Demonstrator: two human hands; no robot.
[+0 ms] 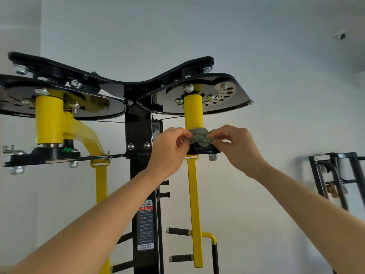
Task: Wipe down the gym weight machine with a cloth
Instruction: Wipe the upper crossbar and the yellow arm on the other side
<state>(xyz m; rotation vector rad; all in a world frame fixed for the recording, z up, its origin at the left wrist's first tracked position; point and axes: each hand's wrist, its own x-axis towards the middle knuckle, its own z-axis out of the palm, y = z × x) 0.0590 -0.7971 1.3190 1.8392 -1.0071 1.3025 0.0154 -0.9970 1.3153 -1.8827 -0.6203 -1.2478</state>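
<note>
Two bare forearms reach up and away from the viewer, from the lower corners towards the middle of the scene. The left hand (169,147) and the right hand (235,147) are at about the same height, a little apart. Each has its fingers curled and pinches one end of a small grey-green cloth (198,137).

The cloth is bunched and stretched sideways between the hands. It lies across the near side of a yellow post (193,111), at the post's foot, just above a black bracket (203,150). (Whether the cloth passes behind the post is hidden.) The post stands upright, so the cloth crosses its long axis at a right angle. It sits midway between the hands, and neither hand looks clearly nearer to it. The likely next stroke is either a run up the post or a side-to-side pull on the two ends.

Below the bracket a thin yellow arm (194,204) hangs straight down. The post belongs to the weight machine (138,131), whose black central column stands just left of the hands and bears a warning label (145,224). A glossy black plate (227,95) caps the post. A second yellow post (49,119) stands well to the left.

Beyond is a pale wall (276,56), with a dark rack (331,175) at far right.
</note>
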